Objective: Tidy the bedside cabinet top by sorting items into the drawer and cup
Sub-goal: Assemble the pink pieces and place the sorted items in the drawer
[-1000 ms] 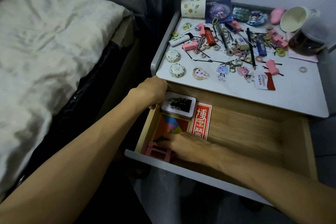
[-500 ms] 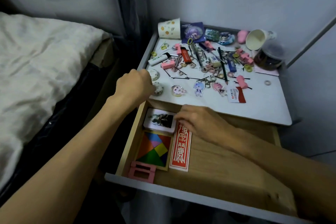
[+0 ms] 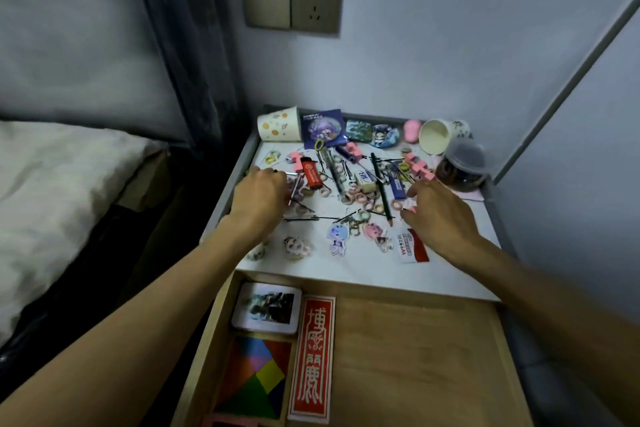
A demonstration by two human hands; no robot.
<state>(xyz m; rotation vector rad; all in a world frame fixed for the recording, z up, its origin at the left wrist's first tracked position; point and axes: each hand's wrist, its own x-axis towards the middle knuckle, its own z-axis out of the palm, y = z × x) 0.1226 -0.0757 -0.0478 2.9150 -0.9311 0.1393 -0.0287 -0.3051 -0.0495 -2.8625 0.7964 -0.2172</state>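
Wooden drawer [image 3: 415,357] is open under the white table [image 3: 346,270], ready for drop-ins. My left hand [image 3: 261,198] curls down beside the red plastic lighter [image 3: 310,174], my right hand [image 3: 440,215] at a small pink clip [image 3: 412,209]; can't tell if either grips. Spotted paper cup [image 3: 280,128] lies tipped at the back.

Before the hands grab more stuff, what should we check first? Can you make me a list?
1. Light wooden drawer open with bare room: ok.
2. Dotted white paper cup standing upright: not ok, it lies on its side.
3. Left hand holding something: cannot tell, its fingers curl over the clutter.
4. Right hand near a small pink piece: ok, fingertips beside it.
5. White cabinet top tidied: not ok, many small things lie there.
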